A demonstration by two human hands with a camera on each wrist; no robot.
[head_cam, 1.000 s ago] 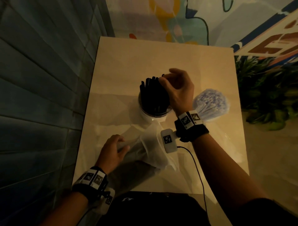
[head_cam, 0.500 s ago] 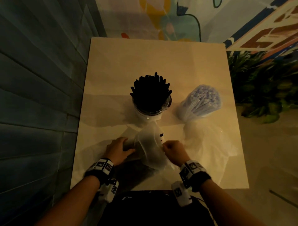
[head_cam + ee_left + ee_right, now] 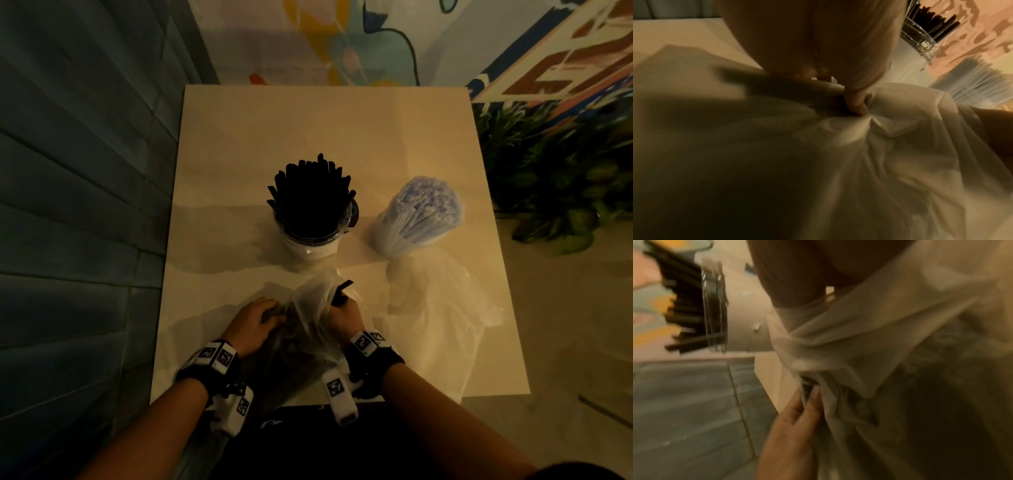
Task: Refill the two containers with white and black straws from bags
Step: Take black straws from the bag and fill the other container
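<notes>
A round clear-rimmed container (image 3: 310, 245) packed with upright black straws (image 3: 310, 202) stands mid-table. To its right, a bundle of white straws (image 3: 423, 209) stands upright in clear plastic. At the near edge a crumpled clear bag (image 3: 310, 308) lies between my hands. My left hand (image 3: 270, 315) grips the bag from the left, its thumb (image 3: 856, 104) pressed into the film. My right hand (image 3: 337, 305) is at the bag's mouth and holds a few black straws (image 3: 342, 289) whose ends stick out above the fingers. The right wrist view shows the bag (image 3: 859, 337) covering those fingers.
The beige table (image 3: 308, 130) is small and square. A dark panelled wall runs along its left and a painted wall behind. A flat clear bag (image 3: 445, 308) lies at the near right. Green plants (image 3: 555, 178) stand off the right edge.
My right hand left the top of the black straw container, came back to the bag and now holds black straws at its mouth. My left hand stayed on the bag.
</notes>
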